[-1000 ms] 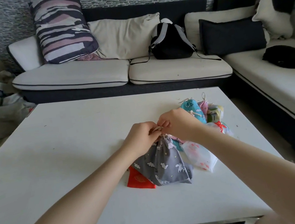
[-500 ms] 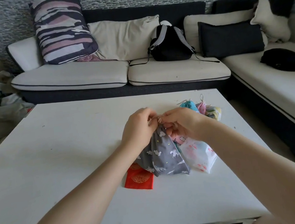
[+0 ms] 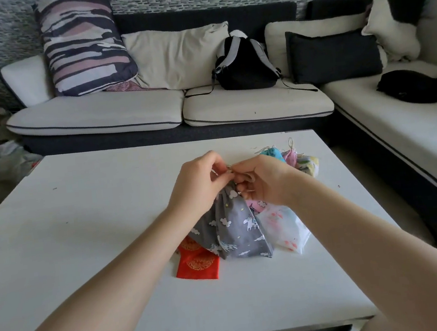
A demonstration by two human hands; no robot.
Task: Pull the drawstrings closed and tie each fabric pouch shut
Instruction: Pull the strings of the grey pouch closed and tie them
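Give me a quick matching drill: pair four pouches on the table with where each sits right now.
1. grey unicorn pouch
2. red pouch
3. white translucent pouch
4. blue pouch

A. far side, beyond the right hand
B. flat, partly under the grey one
C. neck pinched by both hands
D. right of the grey one

Pairs: 1-C, 2-B, 3-D, 4-A

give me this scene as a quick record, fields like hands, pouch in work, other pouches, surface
surface: white table
pouch in work: grey pouch, neck gathered
left hand: pinches the cord at the neck
right hand: pinches the cord at the neck
red pouch: flat, partly under the grey one
white pouch: right of the grey one
blue pouch: behind the right hand
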